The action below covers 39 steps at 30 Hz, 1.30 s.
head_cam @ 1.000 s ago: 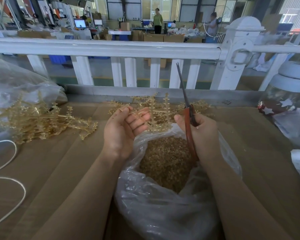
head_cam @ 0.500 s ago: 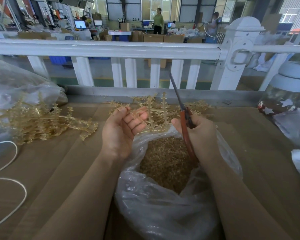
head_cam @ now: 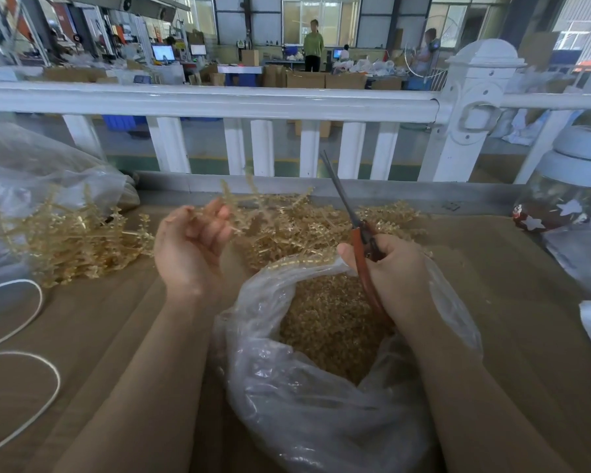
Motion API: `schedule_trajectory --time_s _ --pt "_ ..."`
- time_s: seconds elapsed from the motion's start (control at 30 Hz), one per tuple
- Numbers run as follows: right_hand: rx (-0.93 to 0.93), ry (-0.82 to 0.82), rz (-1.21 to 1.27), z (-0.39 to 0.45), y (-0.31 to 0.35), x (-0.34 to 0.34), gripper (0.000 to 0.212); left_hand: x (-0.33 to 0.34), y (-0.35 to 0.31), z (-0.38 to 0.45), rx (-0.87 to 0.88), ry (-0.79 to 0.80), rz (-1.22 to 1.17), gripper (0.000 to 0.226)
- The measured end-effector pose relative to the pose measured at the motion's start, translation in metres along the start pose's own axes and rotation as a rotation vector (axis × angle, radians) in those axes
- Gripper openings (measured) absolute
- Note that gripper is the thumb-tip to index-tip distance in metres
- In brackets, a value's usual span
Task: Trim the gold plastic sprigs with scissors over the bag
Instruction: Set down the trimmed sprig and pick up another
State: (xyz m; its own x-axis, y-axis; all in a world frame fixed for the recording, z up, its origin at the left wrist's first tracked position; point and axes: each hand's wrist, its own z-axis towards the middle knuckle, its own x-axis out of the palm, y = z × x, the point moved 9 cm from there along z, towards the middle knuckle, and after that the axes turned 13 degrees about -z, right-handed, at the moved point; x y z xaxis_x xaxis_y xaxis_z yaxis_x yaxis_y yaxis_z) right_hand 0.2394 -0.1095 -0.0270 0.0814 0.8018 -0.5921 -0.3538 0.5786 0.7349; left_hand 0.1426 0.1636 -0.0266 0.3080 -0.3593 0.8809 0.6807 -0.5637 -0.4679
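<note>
My left hand [head_cam: 193,249] is raised palm up, left of the bag, with a gold plastic sprig [head_cam: 253,203] pinched at its fingertips; the sprig is blurred. My right hand [head_cam: 393,268] grips red-handled scissors [head_cam: 362,240] whose shut blades point up and left, over the bag's far rim. The clear plastic bag [head_cam: 307,404] stands open between my forearms, filled with gold trimmings [head_cam: 328,322]. Beyond the bag lies a heap of gold sprigs [head_cam: 321,223].
A second pile of gold sprigs [head_cam: 69,240] spills from a clear bag [head_cam: 31,172] at the left. White cord [head_cam: 21,336] loops at the left edge. A white railing [head_cam: 219,100] runs along the bench's far side. A lidded jar [head_cam: 570,199] stands at the right.
My left hand has moved left and away from the scissors, carrying the sprig off the bag's mouth. The scissors have tilted further left; the right hand stays by the bag rim.
</note>
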Motion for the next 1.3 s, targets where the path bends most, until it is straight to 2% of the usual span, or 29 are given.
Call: schedule_trajectory --time_s 0.07,0.17,0.27,0.37,0.47,0.57,0.73,0.8,0.87,1.0,1.13,1.23,1.3 --pt "-0.026 -0.009 -0.049 -0.002 0.003 -0.001 0.011 -0.014 -0.019 0.006 0.133 -0.108 0.019 0.004" --pt "-0.05 -0.052 -0.107 -0.003 0.006 -0.004 0.025 -0.037 -0.04 0.008 0.283 -0.284 0.045 0.009" --pt "-0.062 -0.049 -0.142 -0.003 0.007 -0.005 0.027 -0.059 -0.051 0.007 0.356 -0.468 0.083 0.014" --pt "-0.077 -0.034 -0.189 -0.004 0.01 -0.005 0.038 -0.072 -0.056 0.002 0.394 -0.623 0.167 0.008" --pt "-0.077 0.023 -0.223 -0.005 0.012 -0.002 0.037 -0.073 -0.058 -0.001 0.414 -0.677 0.28 0.006" --pt "-0.105 0.084 -0.345 -0.01 0.023 -0.006 0.035 -0.072 -0.061 -0.002 0.412 -0.702 0.474 0.024" --pt "-0.116 0.142 -0.399 -0.014 0.03 -0.013 0.034 -0.052 -0.072 -0.011 0.5 -0.745 0.986 0.049" --pt "-0.125 0.133 -0.434 -0.015 0.032 -0.013 0.038 -0.026 -0.073 -0.015 0.659 -0.566 1.123 0.048" --pt "-0.137 0.108 -0.471 -0.015 0.034 -0.013 0.041 0.0 -0.057 -0.015 0.724 -0.282 1.255 0.039" --pt "-0.138 0.046 -0.498 -0.013 0.031 -0.013 0.042 0.023 0.005 -0.01 0.508 0.271 1.445 0.017" --pt "-0.107 0.018 -0.476 -0.008 0.023 -0.008 0.039 0.033 0.055 -0.021 0.42 0.714 1.719 0.035" --pt "-0.096 0.015 -0.455 -0.006 0.018 -0.003 0.04 0.033 0.071 -0.027 0.374 0.874 1.789 0.046" --pt "-0.097 0.012 -0.443 -0.005 0.017 -0.002 0.04 0.037 0.068 -0.031 0.4 0.887 1.73 0.043"
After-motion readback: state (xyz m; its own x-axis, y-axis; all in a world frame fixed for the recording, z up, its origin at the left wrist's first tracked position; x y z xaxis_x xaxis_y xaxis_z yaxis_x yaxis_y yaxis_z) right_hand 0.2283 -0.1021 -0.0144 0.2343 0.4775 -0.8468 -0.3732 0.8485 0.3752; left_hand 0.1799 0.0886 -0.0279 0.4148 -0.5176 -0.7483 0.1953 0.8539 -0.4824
